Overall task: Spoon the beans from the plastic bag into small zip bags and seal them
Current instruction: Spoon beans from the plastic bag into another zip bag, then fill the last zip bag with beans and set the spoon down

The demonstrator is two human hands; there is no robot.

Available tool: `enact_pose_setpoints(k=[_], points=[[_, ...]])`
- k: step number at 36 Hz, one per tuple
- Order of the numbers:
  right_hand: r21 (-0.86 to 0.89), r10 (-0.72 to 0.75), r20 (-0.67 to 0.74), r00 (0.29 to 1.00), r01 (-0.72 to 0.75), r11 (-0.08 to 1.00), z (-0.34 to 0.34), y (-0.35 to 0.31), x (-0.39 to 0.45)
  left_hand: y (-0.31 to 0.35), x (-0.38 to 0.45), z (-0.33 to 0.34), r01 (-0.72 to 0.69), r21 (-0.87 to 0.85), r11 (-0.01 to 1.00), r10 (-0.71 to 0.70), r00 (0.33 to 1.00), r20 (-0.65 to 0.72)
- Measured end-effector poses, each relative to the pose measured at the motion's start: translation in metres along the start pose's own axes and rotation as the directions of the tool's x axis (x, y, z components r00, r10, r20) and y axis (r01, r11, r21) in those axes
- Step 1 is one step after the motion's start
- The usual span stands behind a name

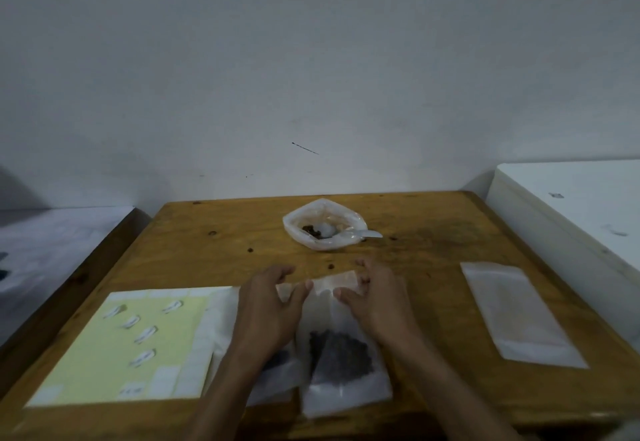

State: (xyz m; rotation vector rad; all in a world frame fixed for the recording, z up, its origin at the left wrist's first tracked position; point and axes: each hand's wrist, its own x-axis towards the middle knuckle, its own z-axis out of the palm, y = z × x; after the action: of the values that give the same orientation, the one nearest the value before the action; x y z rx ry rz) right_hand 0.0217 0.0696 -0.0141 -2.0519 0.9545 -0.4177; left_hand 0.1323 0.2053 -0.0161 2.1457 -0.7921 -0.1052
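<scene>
We pinch the top edge of the filled zip bag (341,347) between left hand (268,305) and right hand (372,302), beans (346,354) pooled just below the wrists. An uneven press likely leaves the seal gapped, spilling beans; plastic bag (323,224) with spoon (360,233) sits beyond the fingertips.

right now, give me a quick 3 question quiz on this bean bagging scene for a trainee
1. True or false: the spoon lies inside the plastic bag of beans.
2. What are the left hand and right hand pinching? A) the sticker sheet B) the top of the zip bag C) the spoon
3. Fill in: the empty zip bags lie to the person's ____.

Key: 1 true; 2 B; 3 right
</scene>
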Motion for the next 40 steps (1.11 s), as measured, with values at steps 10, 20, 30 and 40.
enact_pose_setpoints(k=[10,20,30,40], points=[[-0.18,-0.092,-0.05,0.994,0.082,0.98,0.01,0.005,-0.009,-0.001,-0.008,0.002,-0.053,0.002,0.999,0.053,0.998,-0.031],[-0.206,-0.047,-0.199,0.979,0.005,0.978,-0.044,0.019,0.005,0.043,0.013,0.027,-0.148,0.04,0.988,0.143,0.984,0.101],[-0.218,0.224,-0.461,0.859,-0.355,0.909,-0.141,0.102,0.024,0.134,0.026,0.122,-0.228,0.057,0.972,0.19,0.905,0.381],[-0.085,0.284,-0.464,0.839,-0.361,0.928,-0.154,0.149,0.023,0.166,0.036,0.211,-0.328,0.388,0.861,0.09,0.85,0.519]])
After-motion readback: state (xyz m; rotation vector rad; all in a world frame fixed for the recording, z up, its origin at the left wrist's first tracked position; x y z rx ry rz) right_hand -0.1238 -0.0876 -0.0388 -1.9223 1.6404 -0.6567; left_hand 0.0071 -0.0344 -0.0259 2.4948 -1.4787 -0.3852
